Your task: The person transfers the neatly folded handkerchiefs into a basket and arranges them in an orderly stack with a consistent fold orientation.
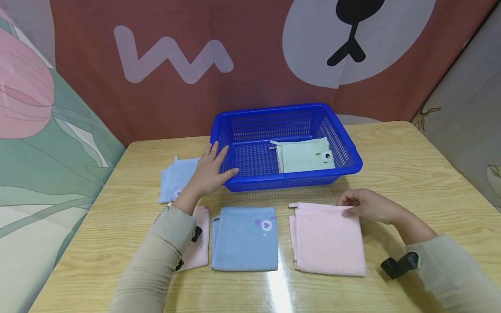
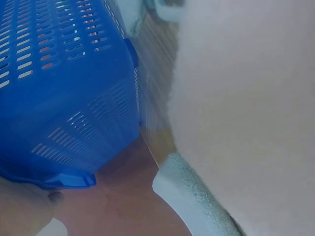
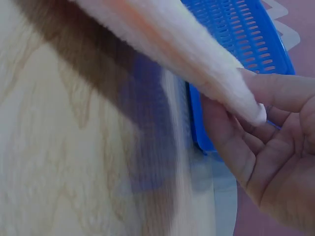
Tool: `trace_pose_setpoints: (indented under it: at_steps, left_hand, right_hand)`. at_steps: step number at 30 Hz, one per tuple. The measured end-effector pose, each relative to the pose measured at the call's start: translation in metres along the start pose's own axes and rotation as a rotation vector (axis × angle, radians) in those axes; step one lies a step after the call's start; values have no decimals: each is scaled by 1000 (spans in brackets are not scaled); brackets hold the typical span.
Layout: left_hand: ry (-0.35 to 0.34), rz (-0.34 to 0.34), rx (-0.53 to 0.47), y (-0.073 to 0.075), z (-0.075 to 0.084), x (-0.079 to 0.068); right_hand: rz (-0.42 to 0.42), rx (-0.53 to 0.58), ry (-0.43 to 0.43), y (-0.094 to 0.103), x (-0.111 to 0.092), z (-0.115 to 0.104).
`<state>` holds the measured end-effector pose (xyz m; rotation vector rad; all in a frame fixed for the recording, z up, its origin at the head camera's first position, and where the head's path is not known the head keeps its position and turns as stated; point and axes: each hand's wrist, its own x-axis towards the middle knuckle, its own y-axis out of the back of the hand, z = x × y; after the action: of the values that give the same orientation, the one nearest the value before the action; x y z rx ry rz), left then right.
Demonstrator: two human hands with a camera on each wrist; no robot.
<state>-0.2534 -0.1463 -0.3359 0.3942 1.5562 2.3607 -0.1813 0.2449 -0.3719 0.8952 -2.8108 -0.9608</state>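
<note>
My left hand [image 1: 209, 174] rests with spread fingers on the left rim of a blue perforated plastic basket [image 1: 289, 178]. At the front right, a folded pink towel [image 1: 326, 241] has its upper right corner pinched by my right hand [image 1: 372, 208]. The right wrist view shows the thumb and fingers around the edge of that pink towel [image 3: 197, 54], which is lifted off the table there. Inside the basket, to the right, lies a folded pale green towel [image 1: 301, 157] with a small embroidered face.
A folded blue towel [image 1: 244, 243] with an embroidered bear lies at front centre. Left of it, another pink towel [image 1: 198, 250] is partly under my left forearm. Behind that sits a second blue towel [image 1: 172, 178]. A printed curtain [image 1: 176, 104] hangs behind the wooden table [image 1: 98, 234].
</note>
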Motion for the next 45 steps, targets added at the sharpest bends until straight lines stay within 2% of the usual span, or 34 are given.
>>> trace_pose_setpoints:
  at_steps: [11, 19, 27, 34, 39, 45]
  left_hand:
    - [6, -7, 2, 1, 1, 0]
    - [-1, -8, 16, 2, 0, 0]
    - [3, -15, 9, 2, 1, 0]
    - [6, -19, 9, 3, 2, -1]
    - [-2, -15, 16, 3, 2, -1]
    - [-5, -14, 19, 1, 1, 0]
  right_hand:
    - [68, -24, 23, 1, -2, -13]
    - [93, 22, 42, 3, -4, -20]
    - [149, 4, 60, 6, -7, -24]
    - [196, 14, 133, 7, -7, -29]
    - [211, 23, 154, 8, -6, -34]
    - [275, 1, 201, 11, -6, -39]
